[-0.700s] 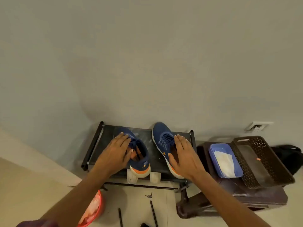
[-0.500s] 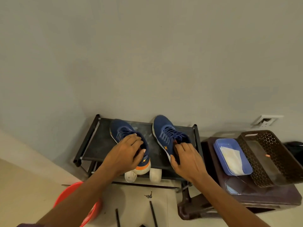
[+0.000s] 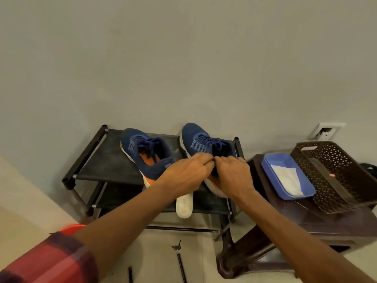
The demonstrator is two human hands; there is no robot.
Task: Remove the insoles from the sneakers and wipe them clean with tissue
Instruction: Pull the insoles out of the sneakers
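Two blue sneakers with orange and white soles stand on the top shelf of a black shoe rack (image 3: 98,170). The left sneaker (image 3: 146,154) stands free, its orange insole showing in the opening. Both hands are at the heel opening of the right sneaker (image 3: 201,139). My left hand (image 3: 187,172) and my right hand (image 3: 232,174) meet with fingers curled and pinch the dark collar of that shoe. White folded tissue (image 3: 287,178) lies in a blue tray (image 3: 271,160) to the right.
The blue tray and a brown perforated basket (image 3: 336,166) sit on a dark brown plastic stool (image 3: 336,225) right of the rack. A white shoe sole (image 3: 184,205) sticks out from the lower shelf. A red bucket rim (image 3: 73,227) shows at lower left. A wall socket (image 3: 326,130) is behind.
My left hand has left the left sneaker and moved right to the right sneaker's collar, meeting my right hand there. The camera has moved closer and tilted.
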